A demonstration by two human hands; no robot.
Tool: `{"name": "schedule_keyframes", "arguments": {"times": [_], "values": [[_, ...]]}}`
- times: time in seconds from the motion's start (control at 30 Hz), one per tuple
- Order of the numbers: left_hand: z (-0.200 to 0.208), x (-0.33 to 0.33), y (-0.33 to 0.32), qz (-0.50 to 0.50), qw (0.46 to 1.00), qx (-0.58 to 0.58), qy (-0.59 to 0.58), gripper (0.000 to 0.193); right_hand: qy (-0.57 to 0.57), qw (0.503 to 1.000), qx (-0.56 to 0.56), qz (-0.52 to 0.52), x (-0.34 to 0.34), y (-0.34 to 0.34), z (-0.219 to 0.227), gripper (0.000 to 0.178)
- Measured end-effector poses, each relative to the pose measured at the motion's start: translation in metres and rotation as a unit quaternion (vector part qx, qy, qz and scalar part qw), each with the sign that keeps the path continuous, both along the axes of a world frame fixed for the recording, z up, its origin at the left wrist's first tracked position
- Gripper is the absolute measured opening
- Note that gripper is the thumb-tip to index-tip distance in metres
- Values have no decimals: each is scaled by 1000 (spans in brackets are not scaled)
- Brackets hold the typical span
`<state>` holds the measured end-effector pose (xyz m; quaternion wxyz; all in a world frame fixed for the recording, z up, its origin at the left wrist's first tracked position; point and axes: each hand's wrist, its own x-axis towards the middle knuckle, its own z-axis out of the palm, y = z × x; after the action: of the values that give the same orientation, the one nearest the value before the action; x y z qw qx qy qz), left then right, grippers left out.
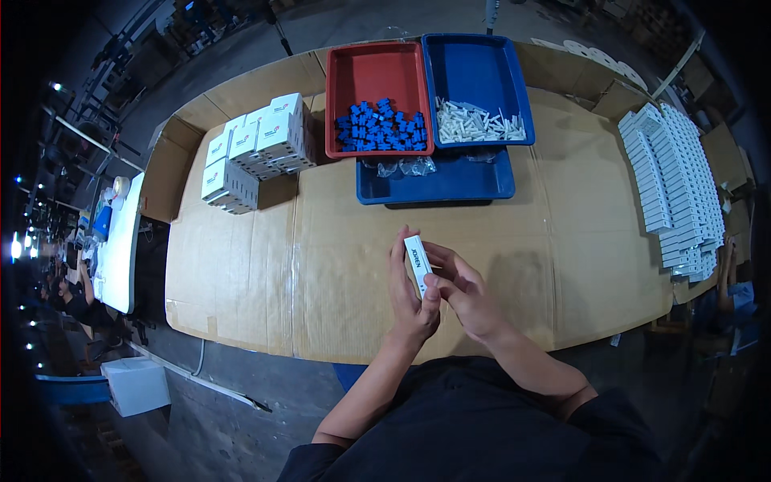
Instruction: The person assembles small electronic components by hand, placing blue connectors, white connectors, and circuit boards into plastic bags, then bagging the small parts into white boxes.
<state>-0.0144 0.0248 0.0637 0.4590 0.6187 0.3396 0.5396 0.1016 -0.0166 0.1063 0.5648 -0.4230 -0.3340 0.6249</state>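
1. I saw a slim white box (417, 261) with dark print above the tabletop (337, 313), toward its near edge.
2. I had it held between left hand (411, 309) and right hand (470, 304).

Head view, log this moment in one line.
left hand: holding white box | right hand: holding same box | red tray: blue pieces | upper blue tray: white pieces

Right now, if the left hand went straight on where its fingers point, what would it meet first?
Probably the lower blue tray, though the left hand may be high enough to clear it.
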Motion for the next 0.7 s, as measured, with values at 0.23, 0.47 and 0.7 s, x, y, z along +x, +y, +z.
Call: {"name": "schedule_keyframes", "arguments": {"times": [0.23, 0.47, 0.7], "values": [[-7, 1, 10, 88, 986, 136, 42, 118, -19, 997, -16, -68, -22, -3, 8, 53], [-4, -5, 10, 113, 983, 146, 8, 102, -88, 993, 0, -73, -32, -13, 12, 53], [4, -3, 3, 123, 979, 159, -39, 89, -159, 984, 59, -61, -36, -20, 31, 49]]}}
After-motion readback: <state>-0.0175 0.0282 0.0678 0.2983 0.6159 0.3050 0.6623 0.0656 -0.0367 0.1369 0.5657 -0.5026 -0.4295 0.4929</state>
